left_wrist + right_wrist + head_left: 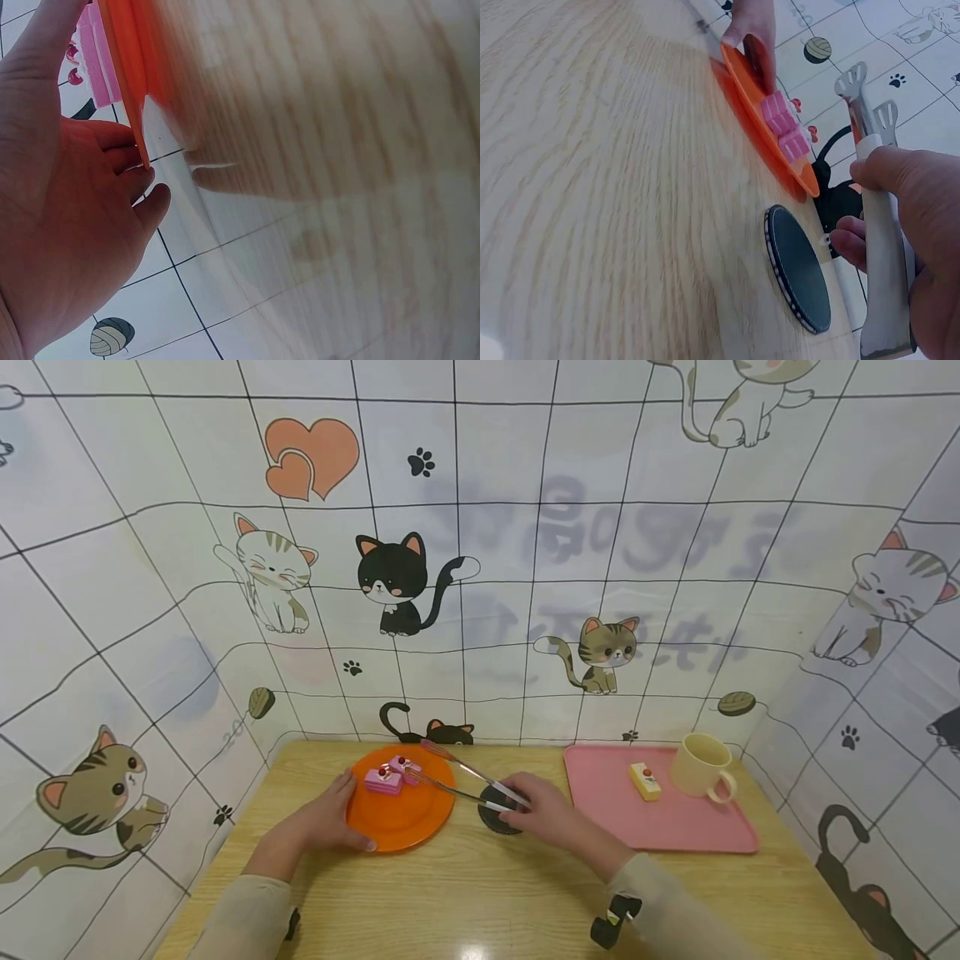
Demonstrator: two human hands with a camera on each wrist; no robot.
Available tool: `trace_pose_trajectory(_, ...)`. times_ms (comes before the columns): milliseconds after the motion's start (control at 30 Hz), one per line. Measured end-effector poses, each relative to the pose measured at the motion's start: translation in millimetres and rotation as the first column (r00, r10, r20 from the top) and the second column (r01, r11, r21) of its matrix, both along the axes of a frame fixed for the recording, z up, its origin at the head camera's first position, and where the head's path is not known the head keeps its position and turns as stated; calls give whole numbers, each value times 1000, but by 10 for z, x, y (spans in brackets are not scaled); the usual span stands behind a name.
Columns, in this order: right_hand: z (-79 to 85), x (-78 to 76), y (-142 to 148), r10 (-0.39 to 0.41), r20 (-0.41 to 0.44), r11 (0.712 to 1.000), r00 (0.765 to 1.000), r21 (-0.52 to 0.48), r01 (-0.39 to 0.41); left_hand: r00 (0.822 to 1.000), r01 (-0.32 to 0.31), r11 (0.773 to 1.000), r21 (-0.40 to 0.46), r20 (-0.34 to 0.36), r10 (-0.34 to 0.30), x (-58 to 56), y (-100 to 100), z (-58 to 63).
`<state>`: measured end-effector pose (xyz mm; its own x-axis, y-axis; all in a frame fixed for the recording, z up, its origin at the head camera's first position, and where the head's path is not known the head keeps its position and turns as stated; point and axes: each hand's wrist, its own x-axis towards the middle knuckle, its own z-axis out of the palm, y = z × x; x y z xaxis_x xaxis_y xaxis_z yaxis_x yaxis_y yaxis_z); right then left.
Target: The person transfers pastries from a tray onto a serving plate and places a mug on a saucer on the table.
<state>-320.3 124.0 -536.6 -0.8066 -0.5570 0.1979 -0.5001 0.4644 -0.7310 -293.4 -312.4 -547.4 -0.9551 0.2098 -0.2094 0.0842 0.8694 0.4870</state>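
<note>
Head feed: first I check for lettering. Faint, washed-out characters (562, 518) show on the white, black-gridded, cat-printed wall covering (495, 547); I cannot read them. A weak mark at left looks like "20". I find no brand on the objects.

Two pink layered toy-like cake slices (383, 782), each with a pale top and a red ball, sit side by side on a round, glossy orange plate (408, 828), at the left of the pale wood-grain table (450, 893). The person's left hand (326, 817) holds the plate's left rim, thumb at the near edge. The right hand (546, 814) grips silver metal tongs with white handles (452, 788), arms parted, tips over the plate's far right part; from here I cannot tell whether they touch a slice. A round black disc (498, 823) lies under the tongs. At right, a pink rectangular tray (600, 828) bears a yellow slice (645, 783) and a pale yellow mug (696, 767).

Left wrist feed: fingers meet the orange rim; the little finger stands clear. One slice shows partly.

Right wrist feed: thumb lies along the white handle; slotted tips appear apart from both slices. The disc's edge is speckled pale.
</note>
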Motion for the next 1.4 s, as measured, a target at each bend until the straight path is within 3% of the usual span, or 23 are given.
trace_pose_trajectory(200, 38, 88, 224, -8, -36, 1000, 999, 12, 8, 1000, -3, 1000, -3, 14, 4, -17, 3, -2)
trace_pose_trajectory(433, 65, 165, 463, -50, -153, 997, 987, 47, 58, 1000, -2, 1000, -7, 14, 2, -28, -14, -35)
trace_pose_trajectory(667, 37, 199, 660, -164, -148, 986, 975, 4, 166, 1000, 0, 1000, -8, 9, 1, -37, -28, -2)
trace_pose_trajectory(900, -23, 236, 921, -253, -204, 965, 946, 11, 261, 1000, 7, 1000, 21, 21, -7, -10, -10, 25)
trace_pose_trajectory(1233, -36, 350, 1357, -420, -148, 900, 896, 61, 432, 1000, 3, 1000, 4, 0, -3, -7, 9, -7)
trace_pose_trajectory(1400, -54, 396, 1537, -450, -168, 884, 877, 55, 464, 1000, -9, 1000, 9, 11, 9, -7, -2, -6)
